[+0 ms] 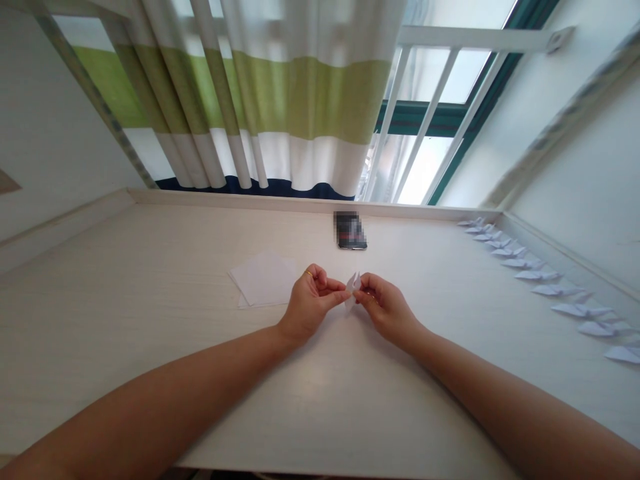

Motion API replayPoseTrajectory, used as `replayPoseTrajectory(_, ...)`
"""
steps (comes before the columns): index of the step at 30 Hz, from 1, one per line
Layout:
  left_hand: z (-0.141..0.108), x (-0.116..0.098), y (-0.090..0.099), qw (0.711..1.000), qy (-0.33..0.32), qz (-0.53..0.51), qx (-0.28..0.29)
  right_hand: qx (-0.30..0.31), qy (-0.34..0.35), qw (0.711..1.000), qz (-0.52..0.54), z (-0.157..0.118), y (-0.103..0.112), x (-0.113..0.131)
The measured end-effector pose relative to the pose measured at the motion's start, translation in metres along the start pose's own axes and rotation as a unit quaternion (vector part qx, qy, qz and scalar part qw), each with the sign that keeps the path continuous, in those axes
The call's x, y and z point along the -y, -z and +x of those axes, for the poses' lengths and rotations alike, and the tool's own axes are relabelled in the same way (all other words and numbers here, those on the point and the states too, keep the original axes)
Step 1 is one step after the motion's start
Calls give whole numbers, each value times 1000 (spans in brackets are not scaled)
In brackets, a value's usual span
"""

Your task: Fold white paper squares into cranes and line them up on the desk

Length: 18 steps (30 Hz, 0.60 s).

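Note:
Between my two hands, above the middle of the white table (240,393), is a small piece of folded white paper (351,301) with pointed tips at its top. My left hand (313,300) pinches its left side between thumb and fingers, and a ring shows on one finger. From the other side my right hand (383,303) pinches it near the upper points. The fingertips cover part of the folds. Just left of my left hand lie several flat sheets of white paper (265,280), loosely stacked.
A dark phone-like object (351,231), blurred out, lies beyond my hands near the back ledge (240,200). Several folded white paper figures (537,275) stand in a row along the right edge. Behind the table are a striped curtain (315,100) and white window bars (425,127).

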<state>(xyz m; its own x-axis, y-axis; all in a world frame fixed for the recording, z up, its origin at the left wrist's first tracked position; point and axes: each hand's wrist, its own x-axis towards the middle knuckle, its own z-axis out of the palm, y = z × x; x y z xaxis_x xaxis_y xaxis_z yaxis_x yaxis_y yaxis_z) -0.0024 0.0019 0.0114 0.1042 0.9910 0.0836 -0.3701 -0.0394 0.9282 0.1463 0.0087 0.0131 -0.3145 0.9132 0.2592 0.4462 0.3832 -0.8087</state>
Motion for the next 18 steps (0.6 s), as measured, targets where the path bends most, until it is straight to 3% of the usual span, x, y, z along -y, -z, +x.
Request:
replayPoseTrajectory(9,2,3,1,999,2,-14,-29,-1,-30,997,64,-1,0,2)
replayPoseTrajectory(18,2,2,2,998,47,-33,3,-3,-60,987,152,-3,1,3)
